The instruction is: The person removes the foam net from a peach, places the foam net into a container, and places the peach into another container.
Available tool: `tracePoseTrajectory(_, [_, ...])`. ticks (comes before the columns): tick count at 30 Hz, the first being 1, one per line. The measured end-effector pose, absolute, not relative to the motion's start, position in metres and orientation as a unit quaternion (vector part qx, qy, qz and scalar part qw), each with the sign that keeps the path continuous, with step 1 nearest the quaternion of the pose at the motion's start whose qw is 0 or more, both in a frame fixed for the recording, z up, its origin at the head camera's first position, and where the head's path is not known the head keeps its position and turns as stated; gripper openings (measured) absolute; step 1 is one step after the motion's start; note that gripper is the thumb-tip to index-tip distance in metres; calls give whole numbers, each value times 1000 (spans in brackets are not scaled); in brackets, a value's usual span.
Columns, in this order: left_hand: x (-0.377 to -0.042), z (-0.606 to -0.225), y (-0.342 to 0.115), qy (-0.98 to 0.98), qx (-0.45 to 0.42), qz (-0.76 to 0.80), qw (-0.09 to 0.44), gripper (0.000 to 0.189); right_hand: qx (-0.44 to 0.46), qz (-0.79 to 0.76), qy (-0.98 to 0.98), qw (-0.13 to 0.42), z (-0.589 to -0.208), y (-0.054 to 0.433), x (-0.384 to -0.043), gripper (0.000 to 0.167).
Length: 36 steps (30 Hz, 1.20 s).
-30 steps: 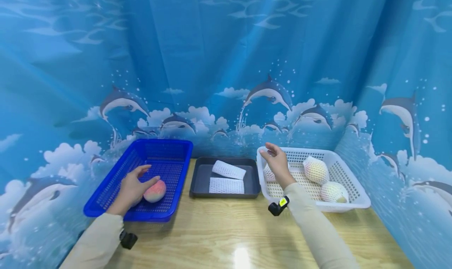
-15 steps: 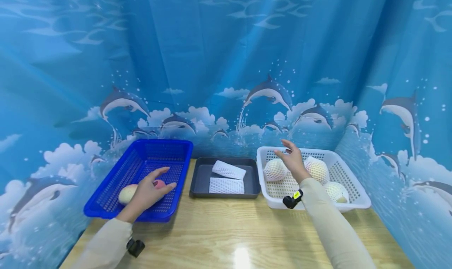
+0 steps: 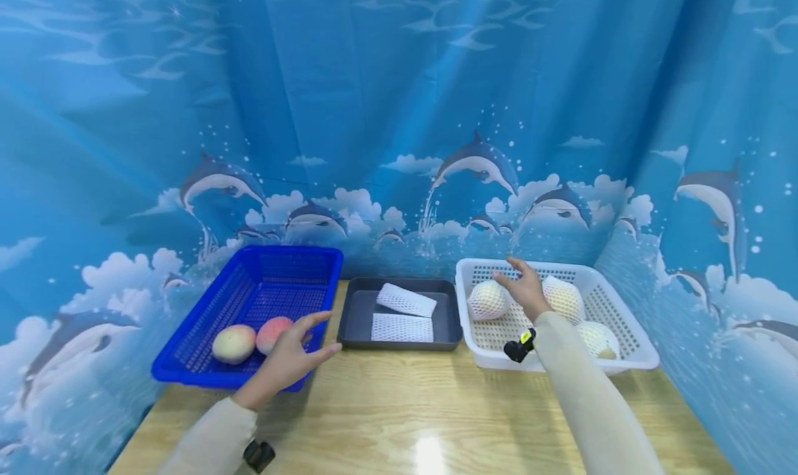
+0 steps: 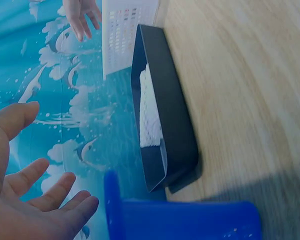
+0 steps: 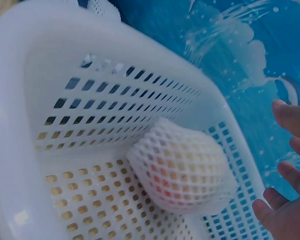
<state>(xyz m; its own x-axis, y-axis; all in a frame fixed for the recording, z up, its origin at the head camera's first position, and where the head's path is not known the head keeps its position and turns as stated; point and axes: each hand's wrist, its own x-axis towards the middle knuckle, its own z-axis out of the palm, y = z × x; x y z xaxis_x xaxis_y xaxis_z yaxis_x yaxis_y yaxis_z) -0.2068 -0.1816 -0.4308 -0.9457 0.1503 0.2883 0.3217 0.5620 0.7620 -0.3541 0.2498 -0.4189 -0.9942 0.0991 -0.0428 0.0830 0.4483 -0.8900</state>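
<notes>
- Curtain (image 3: 374, 115): blue, dolphins and clouds, wraps back and sides; probably hung to hide the room.
- Table (image 3: 399, 406): pale wood grain, shiny, bright glare spot near the front edge.
- Blue basket (image 3: 274, 278) on the left, white basket (image 3: 601, 298) on the right: likely split to keep bare fruit apart from netted fruit.
- Dark tray (image 3: 355, 323) between them, near both; spot looks picked so either hand can reach it.
- Left hand (image 3: 289, 354): over the blue basket's near right corner, fingers spread, thumb well apart, holds nothing.
- Right hand (image 3: 526, 288): above the white basket, fingers loosely bent, thumb apart, holds nothing; right wrist view shows a gap to the fruit.
- Netted fruits: one on the left (image 3: 488, 300), one at the back (image 3: 564, 300), one at the near right (image 3: 598, 340), all in the white basket. Foam presumably guards against bruising. Forearm covers part, so can't tell if another lies under it.
- Peaches: pale one (image 3: 234, 344) and pink one (image 3: 272, 333), side by side in the blue basket's near half, no foam on.
- Foam nets: upper (image 3: 405, 300) tilted, lower (image 3: 402, 327) straight, both lying flat in the tray.
</notes>
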Motion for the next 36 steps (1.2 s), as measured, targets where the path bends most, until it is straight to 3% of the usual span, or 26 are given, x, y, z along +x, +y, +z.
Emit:
tracePoseTrajectory(18, [-198,-441,-164,-867,-151,-469,76,59,-93,512,-854,-13,-462,240,-355,71])
tracePoseTrajectory(29, [-194,-441,-155,-861,-146,-484,56,59,-82,453,-886,-48,-468,234,-358,87])
tracePoseTrajectory(36, [-192,-442,-155,-861,-142,-486,50,59,-97,434,-895,-31,-469,234,-354,78])
